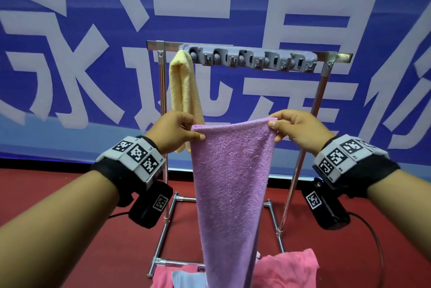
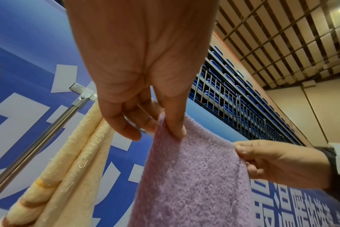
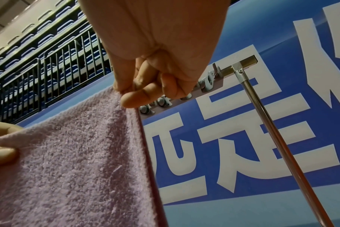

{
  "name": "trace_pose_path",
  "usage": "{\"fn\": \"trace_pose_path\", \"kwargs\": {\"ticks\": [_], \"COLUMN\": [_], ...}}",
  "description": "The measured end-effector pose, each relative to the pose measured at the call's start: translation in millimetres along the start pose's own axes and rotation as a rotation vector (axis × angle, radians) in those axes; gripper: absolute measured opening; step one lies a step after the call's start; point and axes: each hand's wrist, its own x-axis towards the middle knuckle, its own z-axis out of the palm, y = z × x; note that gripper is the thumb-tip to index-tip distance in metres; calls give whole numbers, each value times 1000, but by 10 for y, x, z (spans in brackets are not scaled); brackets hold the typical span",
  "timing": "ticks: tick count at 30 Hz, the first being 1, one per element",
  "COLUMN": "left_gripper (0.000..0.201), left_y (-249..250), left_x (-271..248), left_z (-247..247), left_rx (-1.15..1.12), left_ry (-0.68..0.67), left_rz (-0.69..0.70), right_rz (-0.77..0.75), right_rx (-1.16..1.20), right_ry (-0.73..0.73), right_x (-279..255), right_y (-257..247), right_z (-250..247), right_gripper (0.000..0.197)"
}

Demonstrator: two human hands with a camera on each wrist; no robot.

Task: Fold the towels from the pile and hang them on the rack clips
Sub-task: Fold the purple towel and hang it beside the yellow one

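A purple towel (image 1: 229, 182) hangs lengthwise in front of me, held up by its top edge. My left hand (image 1: 177, 132) pinches the top left corner of the purple towel (image 2: 192, 176) between thumb and fingers. My right hand (image 1: 293, 127) pinches the top right corner of the purple towel (image 3: 78, 161). Behind it stands the metal rack (image 1: 323, 91) with a grey clip strip (image 1: 249, 59) on its top bar. A folded yellow towel (image 1: 184, 91) hangs from the leftmost clip. The other clips hold nothing.
The pile lies at the bottom of the head view: a pink towel (image 1: 286, 269) and a light blue one (image 1: 186, 279) by the rack's base. A red floor (image 1: 70, 185) and a blue banner wall (image 1: 81, 31) lie behind. Black cables trail from the wrist cameras.
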Motion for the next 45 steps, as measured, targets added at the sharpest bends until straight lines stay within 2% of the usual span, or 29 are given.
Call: {"fn": "trace_pose_path", "kwargs": {"ticks": [2, 6, 12, 18, 21, 25, 30, 34, 37, 38, 41, 45], "left_gripper": [14, 8, 19, 19, 12, 12, 15, 17, 17, 21, 23, 31], "left_y": [-28, -93, -161, -97, -50, -27, -43, -43, -16, -18, -24, -120], "left_x": [-1, -23, -56, -85, -121, -162, -189, -198, -220, -220, -227, -242], "left_z": [7, 88, 461, 790, 898, 940, 950, 967, 964, 956, 922, 791], "left_rx": [-25, -254, -319, -435, -413, -510, -451, -346, -304, -293, -290, -112], "left_ry": [-32, -77, 82, 78, 64, -10, -22, -17, -76, -105, -165, -42], "left_rz": [-32, -139, -205, -267, -249, -250, -224, -184, -164, -158, -119, -21], "right_rz": [20, 120, 335, 420, 433, 425, 353, 354, 334, 319, 279, 211], "right_rx": [4, 5, -122, -116, -18, 136, 115, 163, 125, 94, 23, -4], "right_ry": [10, 89, 224, 204, 135, 19, -7, -29, -25, -7, 50, 42], "right_x": [-1, -8, -18, -79, -83, -81, -121, -119, -108, -111, -120, -128], "right_y": [14, 61, 219, 242, 222, 195, 179, 206, 267, 282, 318, 328], "right_z": [8, 57, 371, 720, 851, 916, 914, 966, 998, 999, 971, 884], "right_gripper": [12, 9, 17, 19, 22, 10, 3, 13, 36, 37, 19, 15]}}
